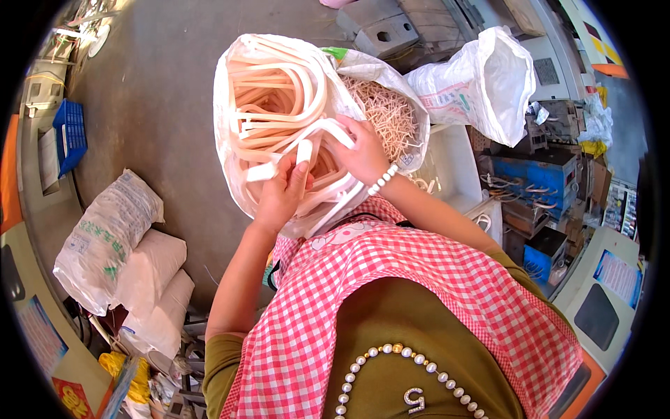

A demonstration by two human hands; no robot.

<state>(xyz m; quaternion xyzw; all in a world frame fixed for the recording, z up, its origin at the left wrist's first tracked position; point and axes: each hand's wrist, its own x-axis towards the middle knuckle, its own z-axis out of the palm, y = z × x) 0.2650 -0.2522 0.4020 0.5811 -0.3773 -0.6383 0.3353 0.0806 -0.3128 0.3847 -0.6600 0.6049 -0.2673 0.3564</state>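
A large white woven sack (225, 133) stands open in front of me, filled with cream-coloured bent plastic strips (279, 87). Over its near side, both hands are closed on one pale, U-bent plastic strip (319, 130). My left hand (283, 192) pinches it near a blunt end. My right hand (366, 150), with a white bead bracelet at the wrist, grips it by the bend. Some strips beneath are hidden by my fingers. Just right of the big sack, a second sack (419, 133) holds many thin pinkish plastic scraps (391, 115).
Another white sack (481, 87) stands open at the far right, behind a white bin (453, 157). Grey metal blocks (380, 31) lie beyond. Blue metal boxes (534, 178) with hoses are on the right. Full sacks (115, 234) are piled left, below a blue crate (70, 136).
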